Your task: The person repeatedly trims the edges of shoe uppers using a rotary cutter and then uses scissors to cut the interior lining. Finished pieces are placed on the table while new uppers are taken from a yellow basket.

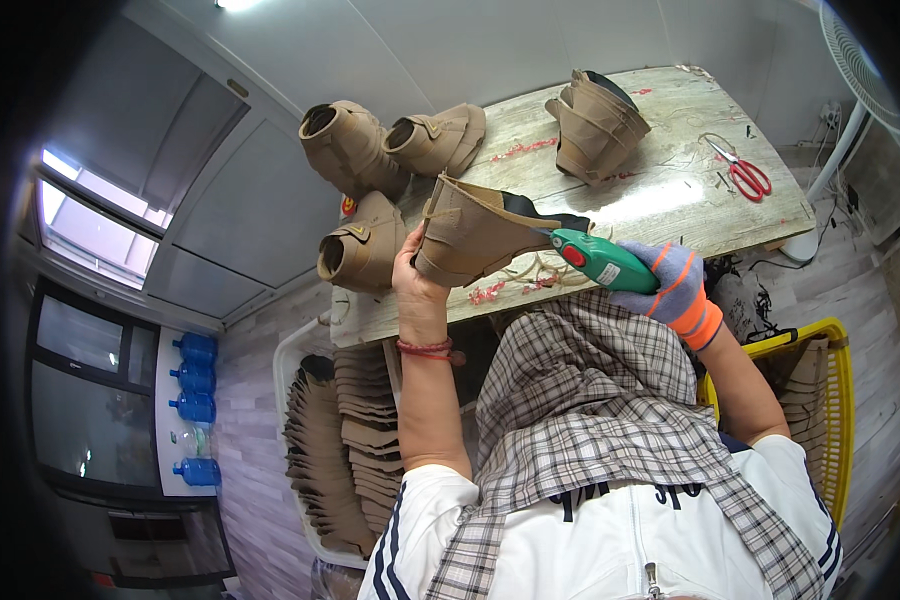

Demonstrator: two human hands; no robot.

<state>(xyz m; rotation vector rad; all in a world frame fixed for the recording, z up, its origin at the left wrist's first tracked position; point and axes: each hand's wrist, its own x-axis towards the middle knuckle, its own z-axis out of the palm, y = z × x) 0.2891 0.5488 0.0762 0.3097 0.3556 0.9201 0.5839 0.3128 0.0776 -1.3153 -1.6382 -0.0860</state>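
My bare left hand (415, 275), with red cords round its wrist, grips a tan shoe upper (465, 235) with a dark lining by its left end, just above the table's near edge. In a grey and orange glove, my right hand (675, 290) is wrapped round green electric scissors (610, 265) with a red button. Their narrow tip meets the right edge of the upper, beside the dark lining; the exact contact is too small to make out.
Nested tan uppers stand at the table's left (345, 150) and far middle (600, 125). Red-handled scissors (749, 180) lie on the right of the wooden table (670, 210). A white bin (288, 350) of uppers is below left, a yellow basket (840, 400) below right. A fan (860, 55) stands far right.
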